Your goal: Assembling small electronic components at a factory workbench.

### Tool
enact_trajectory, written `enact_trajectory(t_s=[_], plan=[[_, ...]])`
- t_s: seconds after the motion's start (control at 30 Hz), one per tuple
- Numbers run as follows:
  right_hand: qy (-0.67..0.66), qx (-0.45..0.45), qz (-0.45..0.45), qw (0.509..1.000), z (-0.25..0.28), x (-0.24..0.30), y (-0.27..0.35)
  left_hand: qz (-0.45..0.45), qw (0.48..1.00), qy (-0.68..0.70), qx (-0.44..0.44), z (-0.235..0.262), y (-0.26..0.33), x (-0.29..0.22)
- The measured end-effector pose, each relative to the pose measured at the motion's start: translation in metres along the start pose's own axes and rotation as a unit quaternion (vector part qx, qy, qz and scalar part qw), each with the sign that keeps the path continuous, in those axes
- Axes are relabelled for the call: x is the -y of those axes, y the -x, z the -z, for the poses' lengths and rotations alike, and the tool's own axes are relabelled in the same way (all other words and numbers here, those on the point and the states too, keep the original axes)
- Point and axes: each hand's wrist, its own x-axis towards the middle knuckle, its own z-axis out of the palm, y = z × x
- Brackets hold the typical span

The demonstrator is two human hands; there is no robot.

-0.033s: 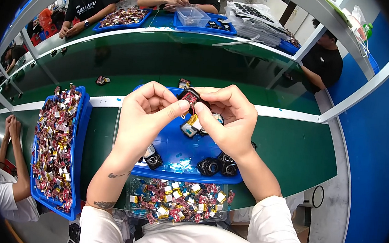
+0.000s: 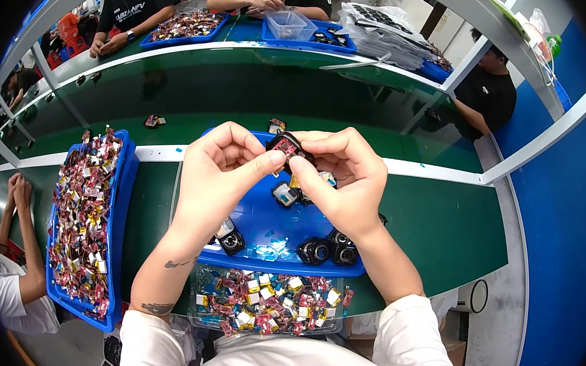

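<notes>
Over the blue tray (image 2: 253,204), both my hands hold a small black casing (image 2: 289,144) with a red circuit board inside it. My left hand (image 2: 228,167) pinches its left side, the thumb pressing near the board. On the other side, my right hand (image 2: 342,180) grips the rim, its thumb tip lying on the board's edge. Just below, partly hidden by my right thumb, are a black case with a silvery face (image 2: 285,194) and a bit of yellow tape. Black round-faced units (image 2: 315,250) lie at the tray's front right, another (image 2: 232,242) at its front left.
A clear bin (image 2: 265,302) of red boards and white batteries sits against my body. To the left stands a long blue tray (image 2: 121,238) heaped with similar parts. Loose pieces (image 2: 154,121) lie on the green belt (image 2: 210,99) beyond. Co-workers sit across and at left.
My right thumb has shifted slightly left over the board. Less of the yellow-taped piece beneath the casing shows now.
</notes>
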Motion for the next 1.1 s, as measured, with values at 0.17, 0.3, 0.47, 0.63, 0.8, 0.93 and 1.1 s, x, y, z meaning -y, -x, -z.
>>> enact_trajectory(t_s=[0.17,0.3,0.47,0.63,0.8,0.93,1.1], plan=[[-0.025,0.000,-0.046,0.999,0.002,-0.003,-0.001,-0.021,0.998,-0.054,-0.010,-0.005,-0.001,0.007],[0.020,0.026,-0.128,0.991,0.008,0.007,-0.012,-0.021,0.996,-0.090,0.015,0.003,-0.001,0.003],[0.087,-0.063,-0.117,0.987,0.071,-0.038,-0.041,-0.064,0.995,-0.062,-0.047,0.021,-0.001,-0.019],[0.288,-0.171,-0.262,0.905,0.192,-0.142,-0.043,-0.090,0.993,-0.061,-0.037,0.024,0.002,-0.029],[0.415,-0.206,-0.321,0.826,0.241,-0.174,-0.014,-0.071,0.993,-0.093,-0.010,0.024,0.006,-0.031],[0.601,-0.168,-0.210,0.753,0.236,-0.168,-0.010,-0.092,0.992,-0.090,0.002,0.022,0.002,-0.026],[0.459,0.017,-0.097,0.883,0.141,-0.099,-0.002,-0.090,0.989,-0.115,-0.002,0.024,0.003,-0.024]])
